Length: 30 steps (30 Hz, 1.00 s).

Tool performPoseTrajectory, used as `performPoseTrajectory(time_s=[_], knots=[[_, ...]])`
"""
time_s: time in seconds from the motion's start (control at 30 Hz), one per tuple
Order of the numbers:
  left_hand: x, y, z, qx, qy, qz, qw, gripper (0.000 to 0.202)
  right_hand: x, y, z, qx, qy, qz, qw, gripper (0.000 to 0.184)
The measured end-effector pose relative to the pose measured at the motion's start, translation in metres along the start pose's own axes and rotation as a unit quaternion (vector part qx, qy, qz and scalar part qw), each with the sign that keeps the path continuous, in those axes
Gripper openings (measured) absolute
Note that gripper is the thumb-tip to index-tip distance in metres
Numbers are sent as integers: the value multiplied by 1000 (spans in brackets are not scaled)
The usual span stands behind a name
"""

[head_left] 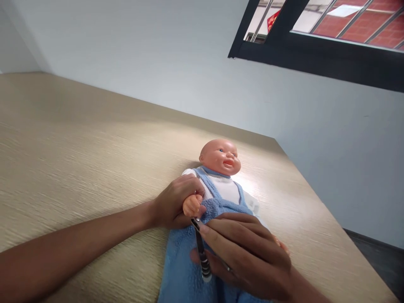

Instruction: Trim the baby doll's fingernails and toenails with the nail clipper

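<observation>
A baby doll lies on its back in a white shirt and blue fuzzy overalls. My left hand is closed round its arm, with the doll's small plastic hand sticking out past my thumb and fingers. Between the thumb and fingers of my right hand is a metal nail clipper. The clipper's head is right at the doll's fingertips; whether it touches them I cannot tell. My right hand covers part of the doll's legs and other arm.
The doll rests on a pale wood-grain table. A light wall runs behind it, with a dark-framed barred window at the upper right. The table's right edge drops to a dark floor.
</observation>
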<state>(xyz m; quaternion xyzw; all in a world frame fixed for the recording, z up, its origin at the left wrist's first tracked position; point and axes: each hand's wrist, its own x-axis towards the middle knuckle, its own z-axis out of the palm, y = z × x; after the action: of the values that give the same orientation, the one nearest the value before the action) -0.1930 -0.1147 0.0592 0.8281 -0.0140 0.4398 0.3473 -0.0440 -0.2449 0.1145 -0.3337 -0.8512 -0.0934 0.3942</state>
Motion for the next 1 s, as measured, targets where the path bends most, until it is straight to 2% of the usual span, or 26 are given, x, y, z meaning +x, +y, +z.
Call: performPoseTrajectory(time_s=[0.17,0.37,0.87,1.0], knots=[[1,1,0,-2,0,-3,1000,18,-2,1,1,-7,-1,-4,1000,20],[3,5,-1,0,1,-11,1000,16,6,-4,-5,-18,-38,-4,999,13],[1,2,-1,0,0,-2,1000,16,5,-2,2,-17,19,-4,1000,11],[1,2,-1,3,1,-1,1000,14,1,0,2,-16,5,-6,1000,14]])
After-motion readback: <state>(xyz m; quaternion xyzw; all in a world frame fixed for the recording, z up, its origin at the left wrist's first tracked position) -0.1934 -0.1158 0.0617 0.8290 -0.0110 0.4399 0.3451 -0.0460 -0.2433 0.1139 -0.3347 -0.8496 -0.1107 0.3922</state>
